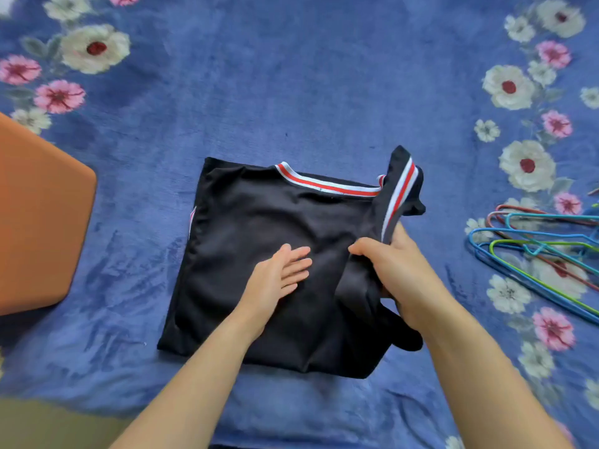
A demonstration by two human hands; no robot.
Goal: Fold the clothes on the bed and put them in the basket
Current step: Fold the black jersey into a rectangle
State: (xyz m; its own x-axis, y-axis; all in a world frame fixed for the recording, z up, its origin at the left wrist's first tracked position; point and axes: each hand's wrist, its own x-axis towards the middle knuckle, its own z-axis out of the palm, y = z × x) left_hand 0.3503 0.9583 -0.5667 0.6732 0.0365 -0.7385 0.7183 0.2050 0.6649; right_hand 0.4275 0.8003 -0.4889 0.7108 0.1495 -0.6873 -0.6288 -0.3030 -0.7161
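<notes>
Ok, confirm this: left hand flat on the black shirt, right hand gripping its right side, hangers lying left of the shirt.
Not quite. The head view shows the hangers lying right of the black shirt, not left. The rest stands: left hand flat on the shirt, right hand gripping its right side.

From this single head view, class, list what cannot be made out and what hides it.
Orange object, head view: cut off by the left edge; whether it is the basket cannot be told.
Hangers, head view: run off the right edge; their number is unclear.
Black garment, head view: its own folds, the flat left hand and the gripping right hand cover parts; its kind is unclear.
</notes>
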